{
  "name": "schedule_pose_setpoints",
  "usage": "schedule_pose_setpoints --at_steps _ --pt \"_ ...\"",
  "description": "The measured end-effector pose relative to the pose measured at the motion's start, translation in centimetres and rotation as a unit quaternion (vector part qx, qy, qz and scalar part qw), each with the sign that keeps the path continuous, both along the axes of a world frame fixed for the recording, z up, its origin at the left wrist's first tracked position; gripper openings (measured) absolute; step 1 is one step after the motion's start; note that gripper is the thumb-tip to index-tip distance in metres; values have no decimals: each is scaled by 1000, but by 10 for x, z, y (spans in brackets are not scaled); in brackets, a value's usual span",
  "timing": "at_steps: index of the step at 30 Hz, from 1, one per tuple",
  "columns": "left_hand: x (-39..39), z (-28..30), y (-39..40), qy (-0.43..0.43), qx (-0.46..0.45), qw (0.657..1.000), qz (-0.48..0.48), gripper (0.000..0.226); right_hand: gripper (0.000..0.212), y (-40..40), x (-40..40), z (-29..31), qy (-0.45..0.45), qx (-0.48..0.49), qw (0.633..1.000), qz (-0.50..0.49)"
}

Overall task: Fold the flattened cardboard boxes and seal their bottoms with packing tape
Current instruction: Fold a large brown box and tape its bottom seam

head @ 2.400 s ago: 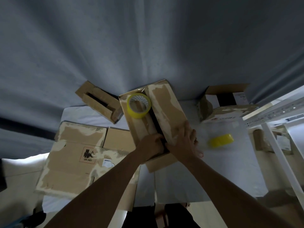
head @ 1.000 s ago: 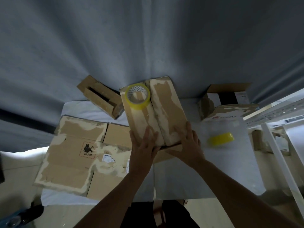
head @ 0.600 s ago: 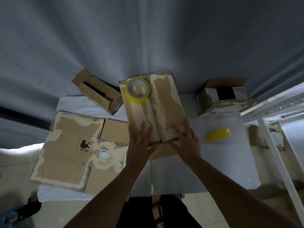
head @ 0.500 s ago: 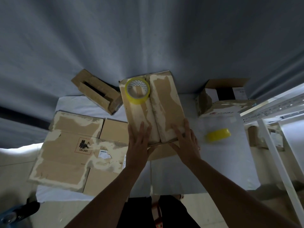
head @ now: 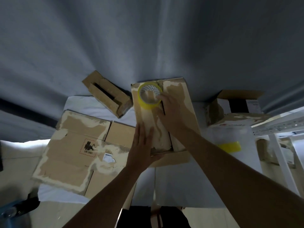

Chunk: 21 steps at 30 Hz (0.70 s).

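Your right hand [head: 171, 112] has left flaps, now reaches tape roll [head: 150, 96] atop box [head: 187, 104], fingers touching, grip unclear; left hand [head: 143, 145] flat, pinning flaps shut; box mid-surface; taping next.

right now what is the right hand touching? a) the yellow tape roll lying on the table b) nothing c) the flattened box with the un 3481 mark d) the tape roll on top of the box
d: the right hand reaches the tape roll sitting on the folded box, while the left hand presses flat on the box's near end.
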<state>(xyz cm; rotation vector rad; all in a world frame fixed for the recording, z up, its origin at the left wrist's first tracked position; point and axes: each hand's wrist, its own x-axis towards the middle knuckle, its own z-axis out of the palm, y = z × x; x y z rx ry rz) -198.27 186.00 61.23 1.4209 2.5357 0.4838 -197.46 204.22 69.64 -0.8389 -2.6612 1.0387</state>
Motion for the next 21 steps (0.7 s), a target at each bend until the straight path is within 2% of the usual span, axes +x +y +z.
schedule_pose_setpoints --at_steps 4,8,11,13,15,17,21 --pt "0 -3 3 5 -3 1000 -11 111 53 -2 -37 -11 -32 21 996 81" --pt "-1 -6 4 -21 17 1000 -6 112 39 3 -51 -15 -67 56 991 100" --pt "-1 -8 3 -48 25 999 2 115 34 14 -41 -6 -18 -50 998 24" --pt "0 -7 7 -59 23 998 8 116 29 19 -28 1 13 -173 982 -79" --pt "1 -4 14 -58 20 998 14 116 37 15 -14 5 44 -249 957 -142" --pt "2 -3 20 -53 19 998 15 115 45 9 -3 8 51 -270 950 -146" --pt "3 -11 17 -71 9 997 19 114 38 8 5 9 50 -256 956 -135"
